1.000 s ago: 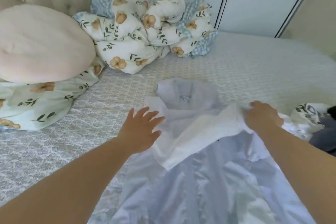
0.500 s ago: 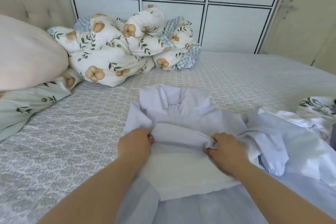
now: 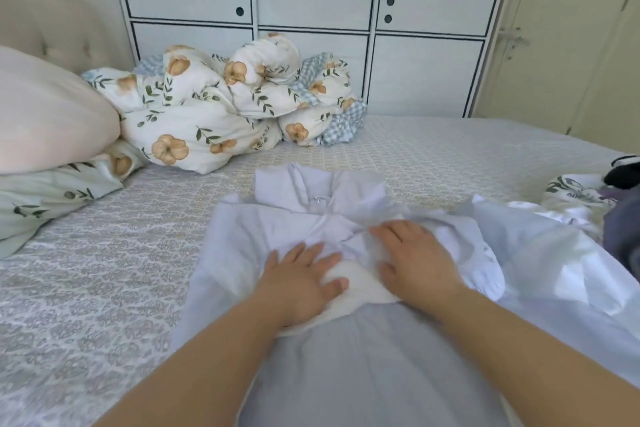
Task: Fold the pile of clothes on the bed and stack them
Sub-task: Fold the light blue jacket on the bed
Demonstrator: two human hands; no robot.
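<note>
A pale lilac collared garment (image 3: 311, 198) lies spread on the bed, collar pointing away from me, its skirt running down to the frame's bottom edge. A folded white part (image 3: 353, 282) of it shows between my hands. My left hand (image 3: 299, 282) lies flat on the chest area with straight fingers, thumb touching the white part. My right hand (image 3: 414, 262) presses flat beside it, fingers spread toward the collar. The pile of unfolded clothes (image 3: 588, 198) sits at the right edge: a leaf-printed white piece, a dark grey one and a black one.
A rumpled flower-print duvet (image 3: 221, 114) and a pink pillow (image 3: 48, 114) fill the bed's far left. The patterned grey bedsheet (image 3: 104, 253) stretches left of the garment. White cupboards (image 3: 311, 10) stand behind the bed, a door (image 3: 571, 45) at the right.
Both hands let go of the folded sleeve fabric they were pinching and now lie flat on the garment's chest. The camera view has tilted upward, showing more of the cupboards.
</note>
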